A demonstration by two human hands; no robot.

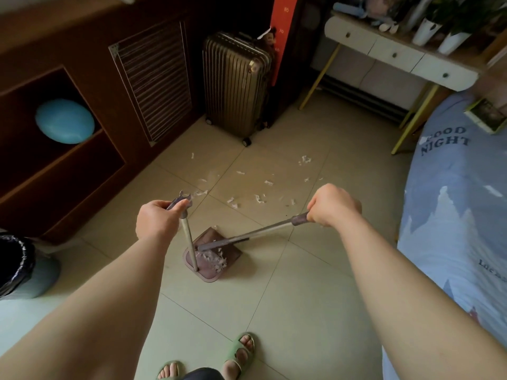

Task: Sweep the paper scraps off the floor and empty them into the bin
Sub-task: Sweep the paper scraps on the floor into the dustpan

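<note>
Mid-sweep: left hand (156, 219) fingers gripping dustpan (212, 255) handle, right hand (333, 205) fingers gripping broom (247, 238). Some scraps in pan; paper scraps (259, 198) remain at 12 o'clock. Next: sweep those; bin (16, 266) at 9.

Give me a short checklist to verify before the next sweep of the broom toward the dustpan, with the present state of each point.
1. Left hand grips the dustpan handle: ok.
2. Right hand grips the broom handle: ok.
3. Dustpan sits flat on the floor: cannot tell; its far edge looks close to the tile.
4. Scraps already collected stay inside the pan: ok, a pile lies in it.
5. Floor is free of scraps: not ok; many paper scraps lie beyond the pan, some near the suitcase.
6. Bin is near and open: ok, it stands at the left with a dark liner.
</note>
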